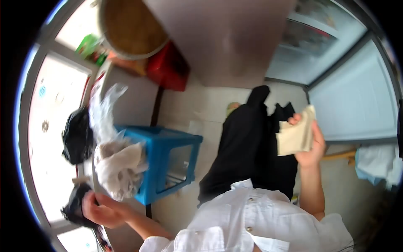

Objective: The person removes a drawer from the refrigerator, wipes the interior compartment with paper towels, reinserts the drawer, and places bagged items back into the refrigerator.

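My right hand (312,145) is closed around a folded beige stack of thin sheets (296,136). Whether they are paper napkins or cloth I cannot make out. The stack is held over the right side of my black trousers (243,147). At the lower left, my left hand (104,211) is smeared by motion, its fingers bent in front of a black plastic bag (76,206). Whether these fingers grip the bag is unclear. Above that hand, a crumpled off-white cloth (119,168) lies at the side of a blue plastic stool (153,168).
A clear plastic bag (105,113) and another black bag (78,136) hang by the window. A red box (168,67) and a round brown-topped container (132,27) are at upper left. A large pale cabinet (226,42) stands ahead; glazed panels (354,92) line the right.
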A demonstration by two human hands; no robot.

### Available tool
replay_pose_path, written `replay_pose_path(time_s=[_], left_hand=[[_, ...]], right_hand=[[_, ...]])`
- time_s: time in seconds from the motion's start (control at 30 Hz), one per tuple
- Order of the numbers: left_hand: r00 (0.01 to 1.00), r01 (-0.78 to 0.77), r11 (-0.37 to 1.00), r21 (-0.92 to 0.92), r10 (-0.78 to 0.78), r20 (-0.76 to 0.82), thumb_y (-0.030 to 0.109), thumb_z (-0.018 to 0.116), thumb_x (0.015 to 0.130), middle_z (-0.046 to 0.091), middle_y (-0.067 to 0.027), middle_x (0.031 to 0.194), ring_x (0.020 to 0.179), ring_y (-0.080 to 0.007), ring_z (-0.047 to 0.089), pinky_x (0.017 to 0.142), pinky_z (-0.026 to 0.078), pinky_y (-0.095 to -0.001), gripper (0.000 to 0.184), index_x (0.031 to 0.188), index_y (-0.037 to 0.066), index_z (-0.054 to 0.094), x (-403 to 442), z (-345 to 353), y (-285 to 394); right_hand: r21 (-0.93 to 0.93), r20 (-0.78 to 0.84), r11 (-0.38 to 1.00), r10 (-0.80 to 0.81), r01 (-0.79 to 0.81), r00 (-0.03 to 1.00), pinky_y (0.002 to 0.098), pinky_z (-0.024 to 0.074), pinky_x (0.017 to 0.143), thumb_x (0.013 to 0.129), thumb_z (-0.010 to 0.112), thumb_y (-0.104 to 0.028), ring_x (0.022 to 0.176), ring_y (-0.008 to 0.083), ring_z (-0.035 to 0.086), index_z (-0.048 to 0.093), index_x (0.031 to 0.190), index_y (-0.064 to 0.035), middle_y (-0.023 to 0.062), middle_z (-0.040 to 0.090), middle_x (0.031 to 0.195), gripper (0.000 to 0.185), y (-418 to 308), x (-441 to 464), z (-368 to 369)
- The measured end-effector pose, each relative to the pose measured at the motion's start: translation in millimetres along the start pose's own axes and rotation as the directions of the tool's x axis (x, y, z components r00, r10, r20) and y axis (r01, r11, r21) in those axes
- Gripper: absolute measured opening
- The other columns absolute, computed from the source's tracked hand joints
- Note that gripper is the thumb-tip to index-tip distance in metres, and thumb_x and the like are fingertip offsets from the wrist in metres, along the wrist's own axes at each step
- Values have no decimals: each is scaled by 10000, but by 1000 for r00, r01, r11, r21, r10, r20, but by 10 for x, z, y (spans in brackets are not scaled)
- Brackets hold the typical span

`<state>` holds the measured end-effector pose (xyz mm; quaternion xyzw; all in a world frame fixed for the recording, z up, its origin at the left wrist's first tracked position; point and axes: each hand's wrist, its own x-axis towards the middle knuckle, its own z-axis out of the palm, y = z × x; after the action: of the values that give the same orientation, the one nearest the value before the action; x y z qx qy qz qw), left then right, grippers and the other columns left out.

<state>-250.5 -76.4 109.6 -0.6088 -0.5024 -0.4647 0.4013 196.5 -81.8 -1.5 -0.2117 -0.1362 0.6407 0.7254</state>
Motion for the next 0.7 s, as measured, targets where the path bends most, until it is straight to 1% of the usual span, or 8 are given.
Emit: replay_pose_path(time_s=[0.03, 0.07, 0.13, 0.23, 0.33, 0.43, 0.57, 0.7], left_hand=[[988, -2, 992, -125, 21, 151, 172, 610, 910, 595, -151, 935, 828, -267, 590, 777, 490, -363, 220, 1008, -6, 526, -194, 110, 456], [946, 124, 854, -505, 51, 319, 197, 657, 874, 601, -149, 950, 863, -276, 585, 795, 485, -377, 278, 1037, 3, 543, -331, 361, 967], [657, 370, 592, -716, 378, 652, 191, 750, 771, 558, -213, 1221, 1082, -358, 551, 916, 453, -393, 608, 1282, -8, 489, -316, 825, 1821], [537, 548, 257, -796, 621, 570, 281, 698, 824, 269, -259, 1474, 1320, -433, 348, 1045, 344, -451, 714, 1405, 18, 375, -510, 1286, 2733], [496, 556, 228, -799, 681, 539, 344, 544, 924, 253, -261, 1483, 1345, -429, 306, 1082, 288, -452, 608, 1413, 25, 372, -675, 1598, 3306], [438, 717, 86, -691, 715, 544, 156, 628, 887, 339, -223, 1454, 1310, -361, 396, 1049, 350, -407, 496, 1347, 43, 481, -757, 1830, 3727], [195, 954, 14, -299, 730, 656, 27, 641, 869, 513, -144, 1327, 1195, -203, 503, 996, 395, -309, 336, 1203, 14, 604, -909, 2293, 4067], [15, 957, 180, -228, 754, 657, -28, 583, 895, 609, -98, 1166, 989, -118, 569, 850, 454, -239, 210, 1097, -10, 639, -882, 2691, 4447]], right_hand=[[23, -61, 1000, 10, -9, 998, 412, 407, 986, 946, 459, -300, 1124, 270, 518, 474, 1222, 24, 136, 556, 1164, 426, 43, 3, -53], [9, -69, 1000, 13, -13, 998, 424, 414, 1006, 947, 457, -285, 1162, 282, 529, 457, 1266, 31, 161, 552, 1243, 450, 75, 2, -17], [28, -51, 996, 89, -87, 995, 409, 408, 1014, 946, 482, -259, 1173, 260, 535, 452, 1294, 7, 166, 543, 1279, 439, 156, 54, 65], [52, 33, 993, 106, -108, 994, 324, 385, 1004, 959, 505, -241, 1216, 164, 464, 306, 1425, -61, 70, 465, 1337, 538, 179, 61, 53], [84, -108, 996, 29, -20, 994, 325, 360, 1027, 995, 453, -272, 1244, 159, 434, 212, 1475, -59, 59, 424, 1366, 578, 44, -15, -22], [187, -165, 976, -79, 110, 983, 331, 331, 1053, 1003, 433, -287, 1265, 167, 418, 219, 1466, -34, 70, 406, 1388, 569, -106, 25, -339], [267, -203, 956, -67, 121, 977, 340, 288, 1081, 1005, 415, -294, 1299, 182, 382, 265, 1438, -13, 78, 404, 1396, 538, -257, 201, -721], [389, -227, 918, 17, 75, 974, 347, 277, 1079, 1000, 412, -292, 1278, 175, 389, 315, 1409, -17, 64, 427, 1375, 502, -614, 404, -993]])
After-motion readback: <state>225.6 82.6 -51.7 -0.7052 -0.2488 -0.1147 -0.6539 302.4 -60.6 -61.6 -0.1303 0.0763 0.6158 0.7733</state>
